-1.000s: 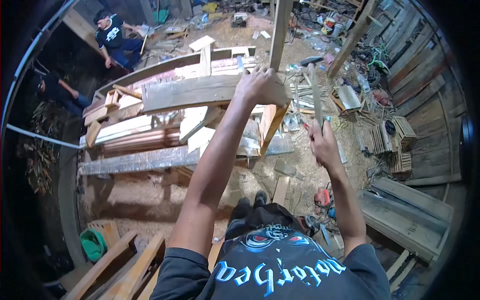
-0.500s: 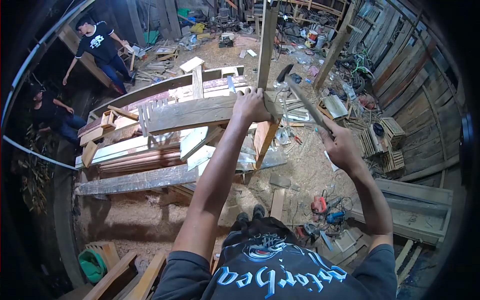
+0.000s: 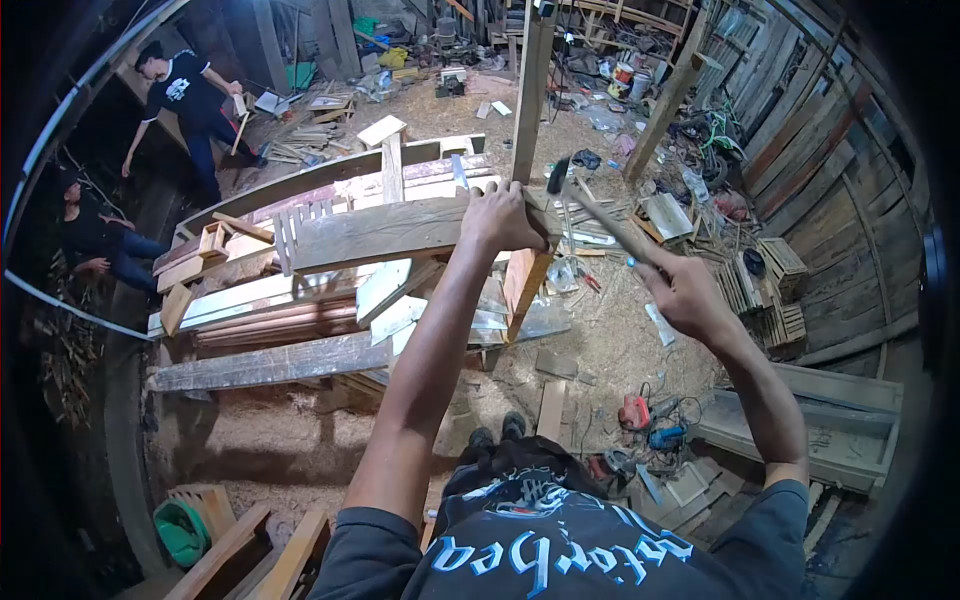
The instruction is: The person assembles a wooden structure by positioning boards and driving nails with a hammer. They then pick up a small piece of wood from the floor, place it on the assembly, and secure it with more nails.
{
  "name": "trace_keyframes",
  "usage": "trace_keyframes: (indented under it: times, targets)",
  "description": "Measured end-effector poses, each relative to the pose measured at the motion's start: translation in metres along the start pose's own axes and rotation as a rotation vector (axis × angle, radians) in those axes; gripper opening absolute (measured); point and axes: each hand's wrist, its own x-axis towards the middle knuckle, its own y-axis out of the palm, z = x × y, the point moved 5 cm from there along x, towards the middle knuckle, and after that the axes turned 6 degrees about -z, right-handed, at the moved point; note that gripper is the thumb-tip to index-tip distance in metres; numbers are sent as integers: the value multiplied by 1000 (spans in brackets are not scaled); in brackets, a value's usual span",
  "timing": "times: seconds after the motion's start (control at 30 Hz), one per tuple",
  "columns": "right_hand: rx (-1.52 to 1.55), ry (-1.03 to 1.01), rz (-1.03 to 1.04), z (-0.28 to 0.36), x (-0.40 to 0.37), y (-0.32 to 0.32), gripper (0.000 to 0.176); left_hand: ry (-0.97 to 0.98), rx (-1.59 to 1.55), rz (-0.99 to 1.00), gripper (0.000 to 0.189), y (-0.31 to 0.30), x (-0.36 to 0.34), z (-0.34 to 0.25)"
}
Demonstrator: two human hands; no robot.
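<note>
My right hand (image 3: 688, 297) is closed round the handle of a hammer (image 3: 608, 224). Its dark head is raised just right of the end of a wide wooden board (image 3: 385, 235). On that end rests my left hand (image 3: 496, 216), fingers curled over the far edge and gripping it. Beneath the board's right end stands a shorter plank (image 3: 527, 280), on edge; how the two join is hidden by my hand. Several thin slats (image 3: 287, 240) stick up at the board's left end.
Stacked lumber (image 3: 290, 315) lies under and behind the board. A wooden post (image 3: 530, 95) rises beyond it. Power tools (image 3: 635, 411) with cords lie on the sawdust floor to the right. Two people, one standing (image 3: 190, 100) and one lower down (image 3: 95, 230), are at the left.
The hammer head has swung down and left, closer to the board's end. My left hand stays on the board. The standing person at the left has turned and shifted a wooden piece.
</note>
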Motion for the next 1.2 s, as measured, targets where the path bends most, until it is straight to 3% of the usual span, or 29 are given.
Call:
trace_keyframes:
  times: [0.07,0.1,0.17,0.2,0.23,0.3,0.37,0.4,0.43,0.5,0.57,0.63,0.67,0.7,0.73,0.77,0.8,0.83,0.93,0.97,1.03,1.1,1.2]
  targets:
    - [73,24,-226,10,7,-20,22,-5,6,-42,104,1,-2,0]
    - [72,25,-223,4,7,-14,22,-10,13,-83,105,1,-3,0]
    - [94,-164,-364,-3,3,-3,26,-14,10,-69,106,0,-2,0]
    - [40,80,44,-12,-2,14,30,-14,11,-32,108,-1,0,-1]
    - [22,36,12,-5,-4,10,30,-9,16,11,109,-1,-1,-1]
    - [102,-158,-255,2,1,-2,31,-13,1,-21,108,-4,-1,0]
    - [172,95,-337,2,5,-19,31,-17,-21,-34,107,0,-4,0]
    - [185,83,-383,0,3,-16,29,-19,-17,-33,107,0,-4,1]
    - [186,87,-381,-6,-1,-7,29,-21,-12,-33,106,-1,-3,1]
    - [57,-123,-42,0,-5,22,27,-22,9,19,108,-2,0,-1]
    - [30,-81,-21,8,-3,7,25,-2,16,-11,109,-4,-1,-1]
    - [162,60,-323,4,4,-13,25,-21,-14,-25,107,4,-4,4]
    - [261,-52,-487,-1,5,-13,24,7,0,-94,107,8,-4,6]
    - [263,-49,-488,-10,1,-3,24,37,16,-164,107,8,-4,7]
    - [156,-104,-308,-14,-3,13,23,-3,29,-43,108,-2,-3,0]
    - [48,-157,-127,-15,-5,26,23,-3,30,-45,108,-5,-3,-2]
    - [-43,0,-49,-9,-8,17,26,-15,19,3,109,-4,-3,-3]
    - [-44,-4,-55,-4,-4,8,26,-32,9,43,111,-4,-1,-2]
    - [261,-58,-517,-2,5,-15,27,-18,-6,-28,108,7,-4,5]
    - [260,-55,-520,-8,-1,-6,27,-2,-34,-90,108,7,-1,6]
    - [77,-96,-104,-20,-10,31,24,-30,-21,5,111,-3,2,0]
    - [49,-144,-138,-22,-6,25,25,-41,20,54,117,3,4,2]
    - [195,45,-471,-4,-1,-9,24,4,23,-43,111,12,-1,7]
